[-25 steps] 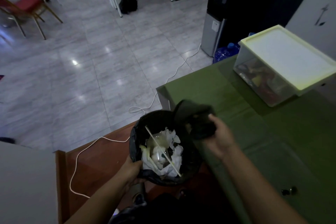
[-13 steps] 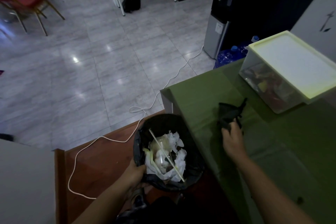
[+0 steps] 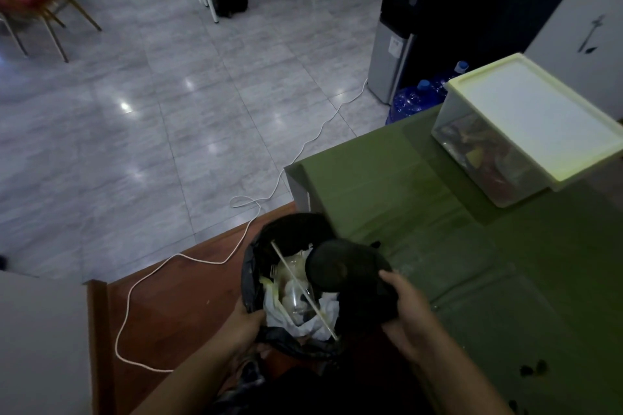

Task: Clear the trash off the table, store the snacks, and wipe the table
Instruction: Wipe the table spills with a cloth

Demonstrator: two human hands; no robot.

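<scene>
A black trash bin [image 3: 256, 279] lined with a black bag sits beside the green table [image 3: 421, 212], at its left edge. Inside lie white crumpled paper, clear plastic cups and a long pale stick. My left hand [image 3: 244, 318] grips the bin's near rim. My right hand [image 3: 406, 310] holds a dark cloth [image 3: 347, 271] bunched over the bin's right side, at the table edge. A clear snack box [image 3: 499, 158] with a pale lid stands on the table at the far right, with packets inside.
Small dark crumbs [image 3: 532, 369] lie on the table near my right forearm. A white cable [image 3: 188, 258] runs across the tiled floor and wooden step. A water dispenser [image 3: 397, 27] and blue bottles [image 3: 414, 97] stand behind the table. A red chair [image 3: 33, 6] is at far left.
My right hand has swept the dark cloth from the middle of the table back to the table's edge over the bin. My left hand has stayed on the bin's rim.
</scene>
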